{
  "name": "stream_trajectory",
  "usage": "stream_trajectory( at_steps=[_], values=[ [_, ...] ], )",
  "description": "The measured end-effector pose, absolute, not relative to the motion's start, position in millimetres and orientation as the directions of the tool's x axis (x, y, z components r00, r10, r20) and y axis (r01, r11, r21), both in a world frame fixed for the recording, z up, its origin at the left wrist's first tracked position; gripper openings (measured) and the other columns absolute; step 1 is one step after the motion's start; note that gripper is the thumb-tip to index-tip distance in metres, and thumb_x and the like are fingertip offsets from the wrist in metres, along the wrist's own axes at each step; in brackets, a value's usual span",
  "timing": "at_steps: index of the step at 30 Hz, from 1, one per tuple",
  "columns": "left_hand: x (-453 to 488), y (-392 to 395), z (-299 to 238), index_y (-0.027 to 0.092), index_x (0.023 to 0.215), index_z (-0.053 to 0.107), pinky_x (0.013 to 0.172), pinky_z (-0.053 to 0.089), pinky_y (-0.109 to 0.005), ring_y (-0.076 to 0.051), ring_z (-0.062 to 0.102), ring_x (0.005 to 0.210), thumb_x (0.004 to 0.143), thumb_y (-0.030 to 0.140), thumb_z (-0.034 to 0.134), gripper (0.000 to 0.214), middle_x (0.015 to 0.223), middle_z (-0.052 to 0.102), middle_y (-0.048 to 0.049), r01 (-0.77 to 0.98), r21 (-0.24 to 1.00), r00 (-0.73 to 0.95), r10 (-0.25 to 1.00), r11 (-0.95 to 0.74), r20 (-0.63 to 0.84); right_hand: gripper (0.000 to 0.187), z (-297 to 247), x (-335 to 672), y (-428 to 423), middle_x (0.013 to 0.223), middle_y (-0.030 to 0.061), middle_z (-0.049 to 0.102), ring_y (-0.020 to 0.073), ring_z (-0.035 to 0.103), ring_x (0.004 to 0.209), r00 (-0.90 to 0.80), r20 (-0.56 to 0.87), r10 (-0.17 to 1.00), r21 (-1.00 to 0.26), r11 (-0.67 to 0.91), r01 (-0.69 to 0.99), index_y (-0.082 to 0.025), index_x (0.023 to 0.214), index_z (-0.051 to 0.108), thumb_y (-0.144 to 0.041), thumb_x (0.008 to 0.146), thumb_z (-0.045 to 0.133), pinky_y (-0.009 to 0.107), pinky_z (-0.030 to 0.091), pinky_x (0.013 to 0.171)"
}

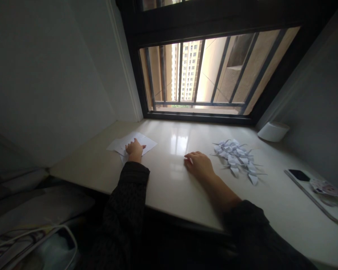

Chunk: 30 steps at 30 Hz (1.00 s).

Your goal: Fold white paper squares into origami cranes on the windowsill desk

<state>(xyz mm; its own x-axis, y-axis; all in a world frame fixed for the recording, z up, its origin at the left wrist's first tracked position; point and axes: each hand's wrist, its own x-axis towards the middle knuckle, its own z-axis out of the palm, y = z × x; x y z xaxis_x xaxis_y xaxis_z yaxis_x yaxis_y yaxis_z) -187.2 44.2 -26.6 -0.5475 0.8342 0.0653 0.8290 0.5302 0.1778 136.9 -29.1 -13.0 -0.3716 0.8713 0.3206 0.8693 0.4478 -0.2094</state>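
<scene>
Left of centre in the frame, thin, flat white paper sheets overlap on a glossy cream window ledge, the left hand lying on them, fingers loosely spread, gripping nothing. Near the centre, the right hand is half open, fingers softly curled, visibly empty. Right of centre sprawl crisp, spiky folded paper pieces; at far right lies a smooth, slab-shaped phone.

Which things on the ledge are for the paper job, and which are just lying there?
Seem part of it:
- flat sheets, under the left hand
- folded papers, piled beyond the right hand, not touching it

Seem just lying there:
- phone, at the far right
- white round thing, by the wall; I can't tell what it is
</scene>
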Motion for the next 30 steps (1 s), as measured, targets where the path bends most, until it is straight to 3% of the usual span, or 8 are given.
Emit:
stream_trajectory(
  at_steps=[5,8,9,11,13,18,23,30],
  values=[
    [-180.2,36.3,-11.8,0.016,0.129,0.049,0.090,0.039,-0.045,-0.036,0.057,0.109,0.061,0.038,0.079,0.078,0.109,0.066,-0.0224,0.776,0.396,-0.590,0.787,0.491,0.180,0.028,-12.0,136.3,-29.4,0.097,0.0053,0.072,0.0214,0.060,0.094,-0.386,0.326,0.863,-0.216,0.466,0.858,-0.022,0.100,0.070,-0.032,0.089,0.045,0.032,0.042,0.079],
    [-166.9,34.8,2.3,0.020,0.127,0.052,0.090,0.040,-0.043,-0.035,0.056,0.112,0.058,0.035,0.081,0.076,0.117,0.063,-0.0186,0.675,0.688,-0.588,0.758,0.267,0.283,0.027,-11.0,136.3,-28.9,0.097,0.0058,0.072,0.0223,0.061,0.094,-0.372,0.346,0.861,-0.226,0.462,0.858,-0.022,0.100,0.070,-0.031,0.088,0.047,0.033,0.043,0.080],
    [-160.9,35.3,6.5,0.020,0.126,0.053,0.089,0.042,-0.039,-0.031,0.056,0.111,0.058,0.035,0.081,0.076,0.118,0.062,-0.0163,0.574,0.811,-0.554,0.783,0.115,0.282,0.026,-10.5,136.4,-28.6,0.097,0.0059,0.072,0.0225,0.061,0.094,-0.363,0.352,0.863,-0.238,0.457,0.857,-0.022,0.100,0.070,-0.030,0.088,0.048,0.033,0.043,0.080],
    [-146.5,36.8,13.0,0.018,0.120,0.056,0.081,0.046,-0.032,-0.024,0.062,0.099,0.062,0.037,0.078,0.065,0.111,0.065,-0.0127,0.184,0.980,-0.465,0.871,-0.078,0.157,0.025,-9.8,136.6,-27.6,0.097,0.0056,0.071,0.0226,0.061,0.095,-0.333,0.369,0.868,-0.288,0.447,0.847,-0.023,0.100,0.070,-0.031,0.088,0.049,0.033,0.044,0.080],
    [-129.5,37.2,16.0,0.017,0.111,0.060,0.075,0.048,-0.029,-0.020,0.063,0.089,0.065,0.039,0.075,0.054,0.105,0.066,-0.0101,-0.099,0.994,-0.269,0.963,-0.047,0.019,0.025,-9.5,136.6,-25.7,0.098,0.0048,0.071,0.0222,0.061,0.095,-0.287,0.393,0.874,-0.377,0.438,0.816,-0.025,0.101,0.069,-0.034,0.088,0.050,0.033,0.045,0.080],
    [-77.9,29.3,11.1,0.020,0.099,0.060,0.071,0.048,-0.025,-0.014,0.061,0.085,0.063,0.028,0.076,0.040,0.106,0.063,-0.0055,-0.405,0.914,-0.079,0.995,0.031,-0.069,0.032,-10.0,136.4,-17.3,0.096,0.0051,0.070,0.0202,0.063,0.087,-0.140,0.408,0.902,-0.680,0.402,0.613,-0.025,0.097,0.070,-0.048,0.085,0.053,0.035,0.047,0.080],
    [-33.4,17.8,-1.3,0.020,0.095,0.055,0.077,0.049,-0.029,-0.015,0.062,0.086,0.059,0.020,0.079,0.044,0.101,0.061,-0.0049,-0.511,0.858,-0.115,0.993,-0.046,-0.014,0.040,-10.1,135.6,-10.1,0.095,0.0056,0.070,0.0199,0.065,0.083,-0.012,0.266,0.964,-0.927,0.259,0.271,-0.021,0.089,0.066,-0.058,0.073,0.061,0.034,0.050,0.074],
    [-0.5,6.2,-9.5,0.020,0.092,0.048,0.078,0.050,-0.032,-0.015,0.063,0.082,0.058,0.018,0.081,0.047,0.088,0.061,-0.0009,-0.551,0.826,-0.227,0.974,-0.121,-0.009,0.043,-16.2,130.1,-8.5,0.092,0.0063,0.071,0.0203,0.067,0.078,-0.014,0.143,0.990,-0.988,0.144,0.063,-0.021,0.084,0.064,-0.052,0.057,0.076,0.032,0.053,0.068]
  ],
)
